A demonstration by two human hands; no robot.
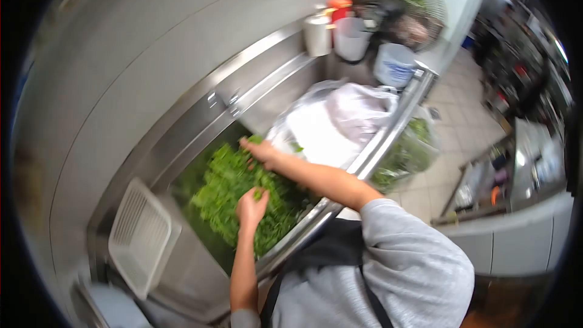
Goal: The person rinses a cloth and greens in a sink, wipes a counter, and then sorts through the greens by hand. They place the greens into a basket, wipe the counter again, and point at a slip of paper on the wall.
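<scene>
A stainless sink basin holds a large heap of leafy greens [221, 173] in what looks like water. My left hand [252, 208] is over the near part of the heap, its fingers closed round a small bit of green. On the far right edge of the heap is my right hand [261, 152], with fingers stretched out and apart over the leaves. A few leaves show beside its fingers; nothing plainly sits in its grasp. Right of that hand, a white plastic bag [313, 127] lies on the sink's side, with a stray leaf on it.
A white slotted basket [139, 240] stands left of the basin. A faucet [231, 104] is at the back wall. Beyond the bag are a white pump bottle [317, 35], a clear container [351, 39] and a white tub [395, 65]. A metal rail [388, 127] runs along the front.
</scene>
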